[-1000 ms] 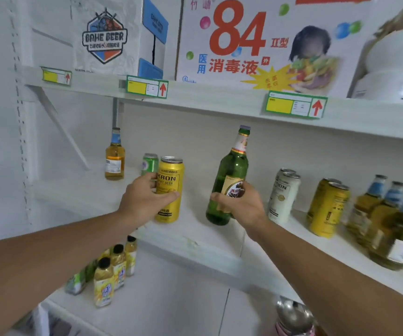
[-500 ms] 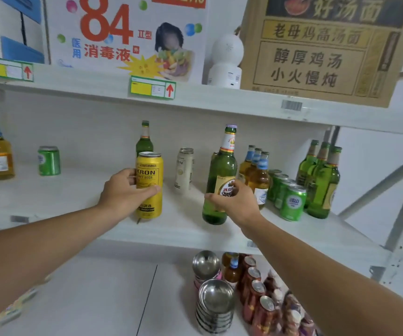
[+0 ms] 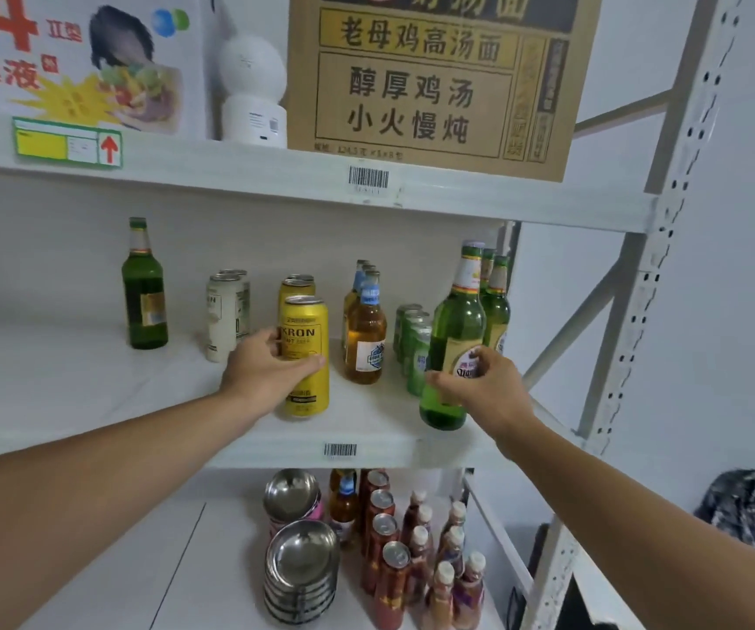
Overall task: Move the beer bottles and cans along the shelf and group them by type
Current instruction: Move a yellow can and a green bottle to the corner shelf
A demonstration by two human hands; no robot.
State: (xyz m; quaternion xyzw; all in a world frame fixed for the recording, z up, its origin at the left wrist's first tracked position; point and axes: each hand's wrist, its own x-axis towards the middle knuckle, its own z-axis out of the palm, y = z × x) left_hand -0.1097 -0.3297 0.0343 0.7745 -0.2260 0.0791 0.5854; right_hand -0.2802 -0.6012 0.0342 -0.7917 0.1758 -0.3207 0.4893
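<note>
Left hand [image 3: 271, 370] grips the yellow can [image 3: 305, 356]; right hand [image 3: 480, 386] grips the green bottle [image 3: 455, 338], both upright on the shelf [image 3: 93, 393].

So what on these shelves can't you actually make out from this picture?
All in the head view:
- Small print on the barcode sticker at the shelf edge: too small.
- Label of the green bottle: partly covered by the right hand.
- How many green cans there are: hidden behind that bottle.
- Poster text: cut off by the top and left edges.
- Lower yellow can wording: covered by the left hand.
</note>
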